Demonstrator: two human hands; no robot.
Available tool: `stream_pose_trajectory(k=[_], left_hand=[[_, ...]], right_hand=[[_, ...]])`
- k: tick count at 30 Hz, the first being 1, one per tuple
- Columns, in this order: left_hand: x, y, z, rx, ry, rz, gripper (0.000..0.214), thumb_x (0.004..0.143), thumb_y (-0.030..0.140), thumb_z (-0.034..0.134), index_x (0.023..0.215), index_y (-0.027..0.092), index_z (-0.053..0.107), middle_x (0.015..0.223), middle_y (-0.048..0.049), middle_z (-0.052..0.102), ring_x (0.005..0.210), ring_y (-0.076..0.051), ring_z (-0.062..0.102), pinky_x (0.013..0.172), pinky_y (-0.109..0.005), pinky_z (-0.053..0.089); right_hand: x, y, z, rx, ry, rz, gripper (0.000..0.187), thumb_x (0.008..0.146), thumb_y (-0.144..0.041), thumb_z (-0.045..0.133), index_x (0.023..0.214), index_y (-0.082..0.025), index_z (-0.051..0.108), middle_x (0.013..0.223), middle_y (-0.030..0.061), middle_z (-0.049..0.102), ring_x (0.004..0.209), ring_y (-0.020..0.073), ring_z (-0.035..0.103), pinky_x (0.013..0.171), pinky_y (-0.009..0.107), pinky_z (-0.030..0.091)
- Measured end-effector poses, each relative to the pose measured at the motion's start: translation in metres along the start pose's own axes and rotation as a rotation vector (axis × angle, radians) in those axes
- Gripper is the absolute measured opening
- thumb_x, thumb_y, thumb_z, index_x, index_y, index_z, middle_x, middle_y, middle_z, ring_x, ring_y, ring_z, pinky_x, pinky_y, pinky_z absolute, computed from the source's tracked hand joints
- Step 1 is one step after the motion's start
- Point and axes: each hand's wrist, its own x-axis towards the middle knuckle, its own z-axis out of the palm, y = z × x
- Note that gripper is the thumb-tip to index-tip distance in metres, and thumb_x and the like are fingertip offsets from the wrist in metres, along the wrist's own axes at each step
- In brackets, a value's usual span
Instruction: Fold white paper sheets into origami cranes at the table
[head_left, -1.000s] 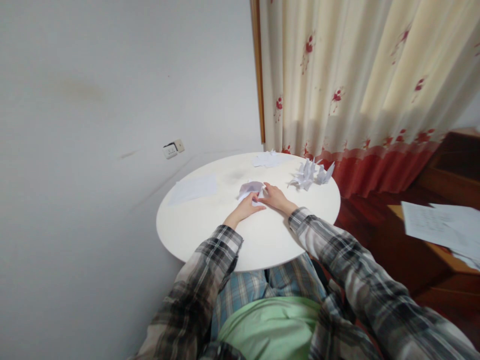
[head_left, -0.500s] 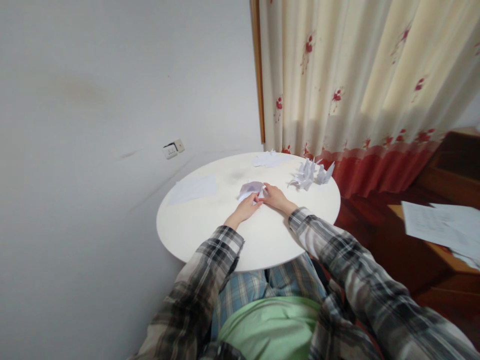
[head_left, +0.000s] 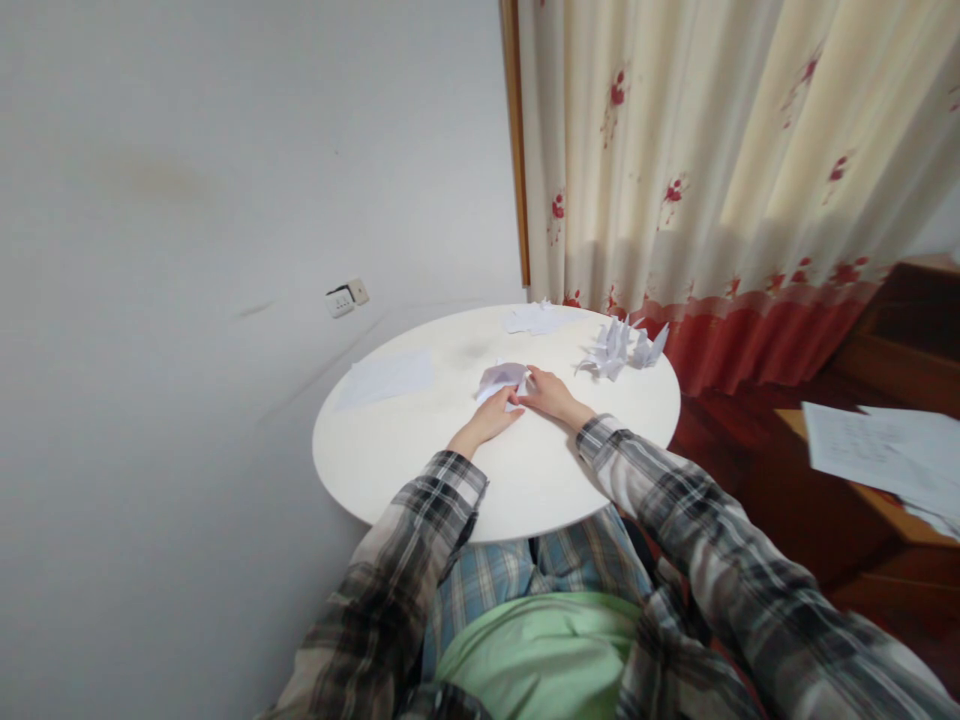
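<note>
On the round white table lies a partly folded sheet of white paper, its far side raised and in shadow. My left hand has its fingers closed on the near left edge of this paper. From the right, my right hand grips the paper's right edge between thumb and fingers. Both hands are close together, and they hide the near part of the sheet. A cluster of folded paper cranes stands to the right, beyond my right hand.
Flat white sheets lie on the table's left side, and more paper pieces at its far edge. A wall with a socket borders the left. Behind hangs a flowered curtain. Printed sheets rest on furniture at right.
Almost nothing differs. My fingers have shifted slightly at the near edge of the paper, while the sheet and both arms stay in place.
</note>
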Motion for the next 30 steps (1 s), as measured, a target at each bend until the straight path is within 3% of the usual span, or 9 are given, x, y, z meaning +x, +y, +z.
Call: stream_pose_trajectory(k=[12,19,25,30], left_hand=[[-0.003,0.006,-0.003,-0.006,-0.03,-0.032,0.016,0.07,0.023,0.052,0.085,0.019,0.048,0.111,-0.0058,0.056,0.105,-0.021,0.05,0.095,-0.035,0.034],[-0.003,0.007,-0.001,0.021,0.043,-0.046,0.019,0.074,0.035,0.053,0.083,0.019,0.045,0.114,-0.0095,0.055,0.103,-0.022,0.052,0.088,-0.034,0.038],[-0.004,0.013,-0.001,0.181,0.103,-0.045,0.025,0.077,0.038,0.05,0.093,0.019,0.043,0.093,-0.0084,0.061,0.083,-0.022,0.058,0.074,-0.032,0.042],[-0.004,0.015,-0.002,0.208,0.111,-0.059,0.029,0.078,0.038,0.05,0.098,0.018,0.043,0.093,-0.0098,0.062,0.084,-0.022,0.059,0.073,-0.032,0.042]], right_hand=[[-0.002,-0.002,-0.002,-0.008,0.006,0.001,0.07,0.07,-0.05,0.059,0.127,-0.013,0.037,0.111,0.0147,0.057,0.101,0.0233,0.054,0.083,0.032,0.04],[-0.001,-0.001,-0.001,0.018,0.013,-0.007,0.071,0.069,-0.049,0.06,0.125,-0.012,0.039,0.11,0.0155,0.058,0.099,0.024,0.055,0.082,0.033,0.041],[0.003,0.003,0.003,0.168,0.009,-0.172,0.054,0.068,-0.03,0.064,0.118,-0.016,0.048,0.116,0.0096,0.057,0.105,0.0208,0.052,0.09,0.032,0.038],[0.004,0.004,0.005,0.296,0.005,-0.253,0.052,0.066,-0.022,0.063,0.116,-0.016,0.05,0.112,0.0066,0.059,0.1,0.018,0.054,0.089,0.03,0.039]])
